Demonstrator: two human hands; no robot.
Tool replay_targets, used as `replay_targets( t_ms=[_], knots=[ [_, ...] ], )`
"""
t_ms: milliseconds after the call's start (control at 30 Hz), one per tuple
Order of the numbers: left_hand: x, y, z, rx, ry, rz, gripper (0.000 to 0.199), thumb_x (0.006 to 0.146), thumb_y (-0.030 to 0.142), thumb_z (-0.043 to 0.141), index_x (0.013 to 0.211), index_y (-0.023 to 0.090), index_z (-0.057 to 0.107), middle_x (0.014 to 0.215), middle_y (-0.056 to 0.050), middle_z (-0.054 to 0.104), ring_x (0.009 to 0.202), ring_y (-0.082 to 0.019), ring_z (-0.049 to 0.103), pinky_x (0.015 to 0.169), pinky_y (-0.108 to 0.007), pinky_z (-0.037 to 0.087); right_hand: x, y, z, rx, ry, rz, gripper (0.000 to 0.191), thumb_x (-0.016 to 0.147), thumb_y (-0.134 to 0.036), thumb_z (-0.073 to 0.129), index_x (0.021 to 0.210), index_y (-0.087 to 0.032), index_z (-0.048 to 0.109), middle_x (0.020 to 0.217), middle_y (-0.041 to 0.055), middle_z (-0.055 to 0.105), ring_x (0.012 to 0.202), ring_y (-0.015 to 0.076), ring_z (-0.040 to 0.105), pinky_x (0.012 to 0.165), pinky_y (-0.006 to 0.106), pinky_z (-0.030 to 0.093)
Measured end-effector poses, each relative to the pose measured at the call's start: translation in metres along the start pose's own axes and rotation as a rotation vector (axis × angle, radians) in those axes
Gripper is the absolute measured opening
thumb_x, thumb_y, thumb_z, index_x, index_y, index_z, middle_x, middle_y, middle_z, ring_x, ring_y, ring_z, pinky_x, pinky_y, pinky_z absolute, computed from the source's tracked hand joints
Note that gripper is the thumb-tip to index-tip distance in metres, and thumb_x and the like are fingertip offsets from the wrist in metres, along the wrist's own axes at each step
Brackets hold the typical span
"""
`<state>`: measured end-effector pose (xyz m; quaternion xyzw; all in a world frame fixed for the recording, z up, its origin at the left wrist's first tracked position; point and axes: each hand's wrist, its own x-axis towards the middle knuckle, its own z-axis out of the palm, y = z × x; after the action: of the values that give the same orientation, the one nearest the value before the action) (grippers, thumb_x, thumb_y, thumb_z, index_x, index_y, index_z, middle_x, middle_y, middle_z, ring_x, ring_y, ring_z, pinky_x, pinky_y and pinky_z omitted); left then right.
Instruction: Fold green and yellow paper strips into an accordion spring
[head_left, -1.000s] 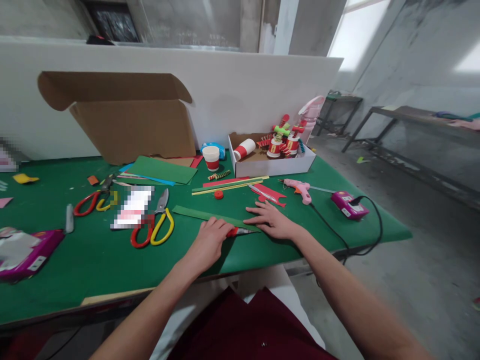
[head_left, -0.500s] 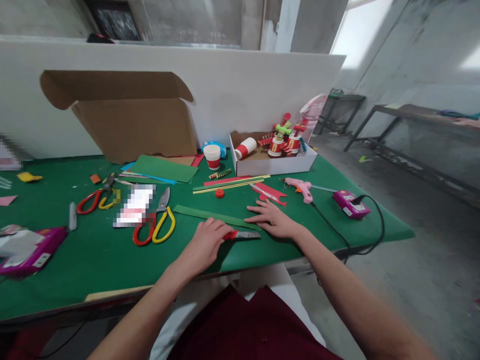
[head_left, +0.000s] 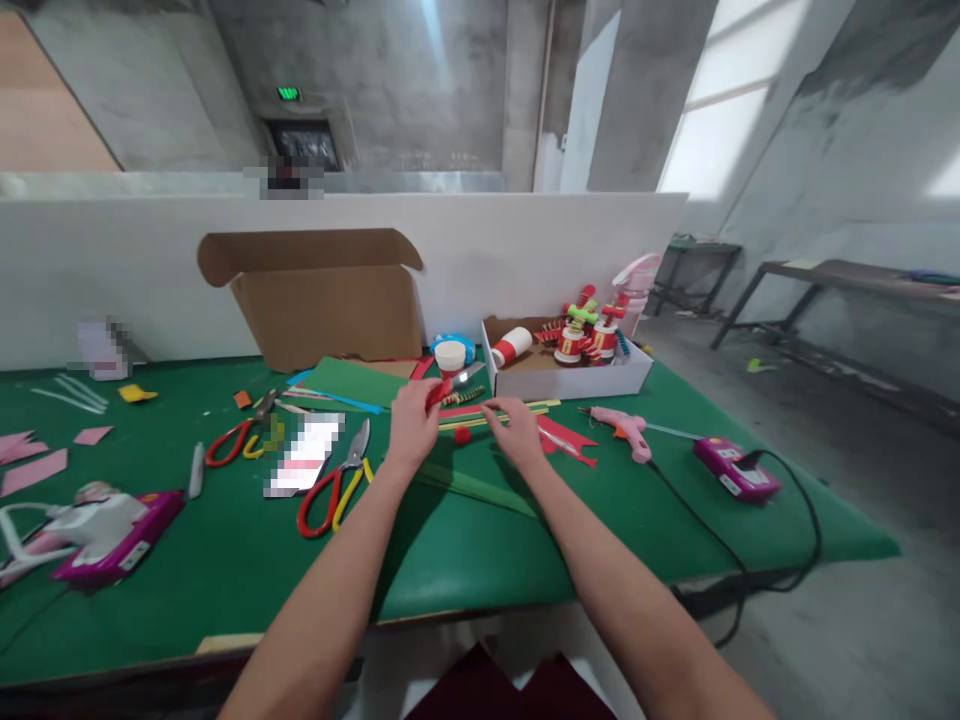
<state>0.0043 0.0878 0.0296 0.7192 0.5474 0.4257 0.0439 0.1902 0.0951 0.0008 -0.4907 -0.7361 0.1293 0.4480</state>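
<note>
Quick tip on the knife handling here: the left hand (head_left: 414, 418) has its fingers wrapped round a red-handled knife (head_left: 454, 385), blade up off the worktop (head_left: 465, 570) and angled toward the right, in front of the paper cup (head_left: 450, 356). The right hand (head_left: 516, 432) has thumb and forefinger close together over the thin paper strips (head_left: 451, 424), but honestly I can't tell if it's pinching one or just hovering. With the blade out like that, I'd keep those fingertips well off the edge's line and hold any paper flat and taut from the far side. The wide green strip (head_left: 480, 487) is lying on the worktop between the forearms, so watch you don't drag a wrist over it. I'd also nudge that little red cap (head_left: 462, 435) aside, since it's right between the hands.
</note>
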Motion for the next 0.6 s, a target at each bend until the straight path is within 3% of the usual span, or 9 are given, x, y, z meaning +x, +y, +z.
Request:
replay_targets(
  t_ms=[167, 300, 367, 500, 600],
  knots=[
    [-0.013, -0.007, 0.019, -0.247, -0.019, -0.056, 0.028, 0.081, 0.020, 0.051, 0.108, 0.018, 0.054, 0.107, -0.008, 0.063, 0.099, -0.020, 0.059, 0.091, -0.037, 0.047, -0.005, 0.016, 0.013, 0.184, -0.113, 0.130, 0.039, 0.091, -0.050, 0.044, 0.080, -0.021, 0.067, 0.074, 0.0043, 0.068, 0.074, 0.0210, 0.062, 0.073, 0.033, 0.051],
    [-0.021, 0.000, 0.026, -0.507, -0.149, -0.178, 0.023, 0.079, 0.030, 0.058, 0.098, 0.019, 0.053, 0.088, -0.002, 0.064, 0.078, -0.016, 0.061, 0.074, -0.030, 0.050, -0.009, 0.014, 0.012, 0.507, -0.274, 0.160, 0.042, 0.082, -0.053, 0.057, 0.108, -0.020, 0.063, 0.092, 0.0043, 0.070, 0.081, 0.0197, 0.065, 0.074, 0.032, 0.052],
    [-0.023, 0.004, 0.029, -0.579, -0.232, -0.174, 0.020, 0.077, 0.031, 0.059, 0.092, 0.018, 0.052, 0.084, -0.001, 0.063, 0.074, -0.014, 0.061, 0.070, -0.028, 0.050, -0.010, 0.011, 0.014, 0.565, -0.289, 0.160, 0.045, 0.081, -0.054, 0.059, 0.110, -0.020, 0.062, 0.097, 0.0047, 0.070, 0.083, 0.0193, 0.065, 0.076, 0.032, 0.051],
    [-0.020, 0.007, 0.026, -0.480, -0.292, -0.108, 0.013, 0.076, 0.022, 0.057, 0.089, 0.019, 0.053, 0.084, 0.001, 0.063, 0.073, -0.013, 0.059, 0.069, -0.025, 0.048, -0.010, 0.013, 0.015, 0.475, -0.275, 0.198, 0.043, 0.083, -0.055, 0.055, 0.099, -0.017, 0.066, 0.080, 0.0032, 0.069, 0.071, 0.0175, 0.061, 0.069, 0.031, 0.049],
    [-0.007, -0.003, 0.009, -0.138, -0.220, -0.118, 0.009, 0.080, 0.017, 0.052, 0.088, 0.020, 0.053, 0.085, 0.000, 0.063, 0.078, -0.015, 0.059, 0.074, -0.027, 0.047, -0.010, 0.016, 0.011, 0.364, -0.343, 0.144, 0.039, 0.083, -0.051, 0.058, 0.103, -0.018, 0.068, 0.083, 0.0035, 0.069, 0.071, 0.0164, 0.060, 0.069, 0.029, 0.047]
  ],
)
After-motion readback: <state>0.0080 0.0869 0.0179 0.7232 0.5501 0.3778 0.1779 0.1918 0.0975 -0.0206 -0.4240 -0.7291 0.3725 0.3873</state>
